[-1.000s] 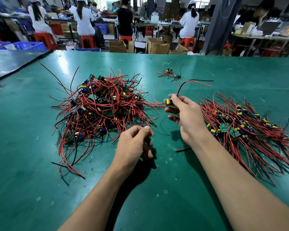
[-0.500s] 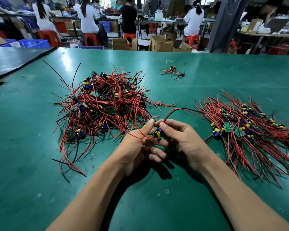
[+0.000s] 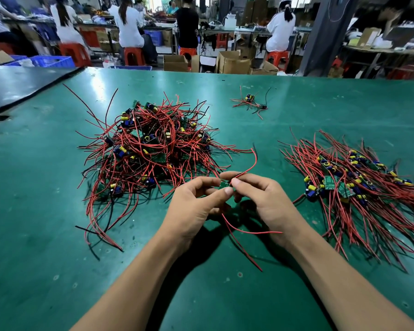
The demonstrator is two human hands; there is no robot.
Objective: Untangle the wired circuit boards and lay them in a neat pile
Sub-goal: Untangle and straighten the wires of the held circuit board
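Note:
A tangled heap of circuit boards (image 3: 151,149) with red and black wires lies left of centre on the green table (image 3: 34,235). To the right lies a flatter, combed-out pile of boards (image 3: 351,185), wires fanned toward me. Between them, my left hand (image 3: 194,206) and my right hand (image 3: 261,197) pinch one small green board (image 3: 224,185) together above the table. Its red wires (image 3: 239,232) trail down toward me and one curves up to the right.
A small stray board with wires (image 3: 250,101) lies farther back on the table. A dark second table (image 3: 14,84) adjoins at the far left. Beyond the far edge are cardboard boxes (image 3: 232,62), red stools and seated people.
My right hand brought the single board from near the right pile toward me. My left hand rose to meet it, and both now pinch it; its wires now hang toward me.

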